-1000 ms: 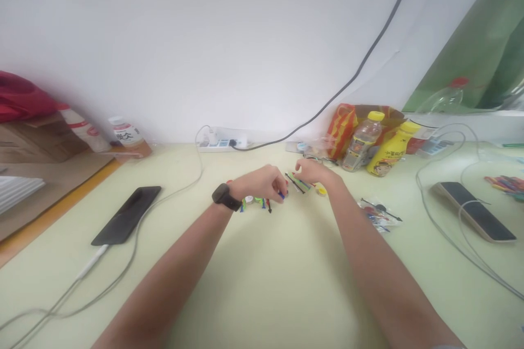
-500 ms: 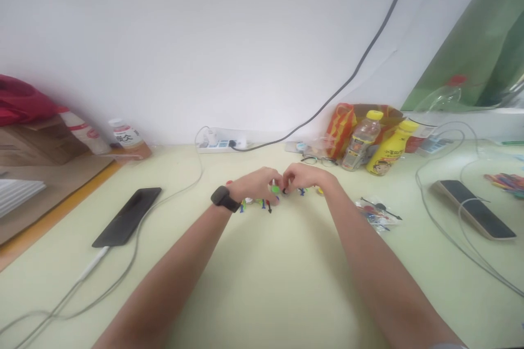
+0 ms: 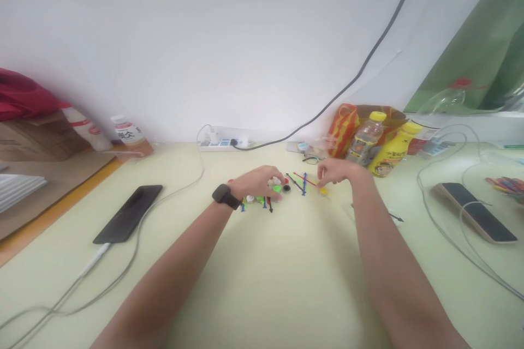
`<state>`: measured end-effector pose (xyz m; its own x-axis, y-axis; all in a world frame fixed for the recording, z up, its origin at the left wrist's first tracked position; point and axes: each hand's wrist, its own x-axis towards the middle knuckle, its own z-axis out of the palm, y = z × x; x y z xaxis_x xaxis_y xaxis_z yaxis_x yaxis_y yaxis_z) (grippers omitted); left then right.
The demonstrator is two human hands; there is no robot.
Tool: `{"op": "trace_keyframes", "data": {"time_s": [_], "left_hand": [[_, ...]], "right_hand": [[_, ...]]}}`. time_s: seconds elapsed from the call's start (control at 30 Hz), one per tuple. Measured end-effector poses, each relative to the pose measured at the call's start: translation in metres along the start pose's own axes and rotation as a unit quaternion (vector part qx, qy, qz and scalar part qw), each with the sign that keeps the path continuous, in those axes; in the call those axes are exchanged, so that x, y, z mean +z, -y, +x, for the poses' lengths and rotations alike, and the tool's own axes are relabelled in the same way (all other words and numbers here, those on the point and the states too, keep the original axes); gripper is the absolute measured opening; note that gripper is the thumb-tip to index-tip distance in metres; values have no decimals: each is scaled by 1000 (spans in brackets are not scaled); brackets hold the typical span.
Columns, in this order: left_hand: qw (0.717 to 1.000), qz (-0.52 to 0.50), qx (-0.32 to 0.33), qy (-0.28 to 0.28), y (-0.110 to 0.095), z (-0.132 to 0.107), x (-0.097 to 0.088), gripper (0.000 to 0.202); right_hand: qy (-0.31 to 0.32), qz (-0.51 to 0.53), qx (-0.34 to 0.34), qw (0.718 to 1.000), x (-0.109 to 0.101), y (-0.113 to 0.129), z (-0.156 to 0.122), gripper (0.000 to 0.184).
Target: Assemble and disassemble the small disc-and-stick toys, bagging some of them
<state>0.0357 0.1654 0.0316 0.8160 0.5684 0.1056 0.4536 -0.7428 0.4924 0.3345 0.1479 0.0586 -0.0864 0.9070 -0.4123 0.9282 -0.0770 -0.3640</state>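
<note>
My left hand (image 3: pixel 258 181), with a dark watch (image 3: pixel 226 196) on the wrist, is curled over a cluster of small coloured plastic parts (image 3: pixel 262 199); its fingertips pinch a green piece (image 3: pixel 277 188) beside a small black ring (image 3: pixel 286 188). My right hand (image 3: pixel 336 170) is off to the right, fingers pinched together on something thin I cannot make out, just above a small yellow piece (image 3: pixel 323 191). Between the hands lie thin coloured sticks (image 3: pixel 302 181), black, red and blue.
A black phone (image 3: pixel 128 214) on a white cable lies at the left. A power strip (image 3: pixel 223 143) sits against the wall. Two yellow-capped bottles (image 3: pixel 379 146) and an orange bag (image 3: pixel 343 127) stand at the back right. Another phone (image 3: pixel 475 218) with cables lies at the far right.
My right hand has pulled away from my left and moved right, uncovering the sticks and the black ring. My left hand has stayed over the coloured parts.
</note>
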Motion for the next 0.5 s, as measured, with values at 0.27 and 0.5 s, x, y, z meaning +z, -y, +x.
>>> {"op": "trace_keyframes", "data": {"time_s": [0.27,0.5], "left_hand": [[991,-32,11,-126,-16,-2,-17,39],[968,-132,61,-204,-54,3,-19,36]], "right_hand": [[53,68,3,996,-5,2,-14,24],[-19,321,-250,914,-8,47,-32,17]]}}
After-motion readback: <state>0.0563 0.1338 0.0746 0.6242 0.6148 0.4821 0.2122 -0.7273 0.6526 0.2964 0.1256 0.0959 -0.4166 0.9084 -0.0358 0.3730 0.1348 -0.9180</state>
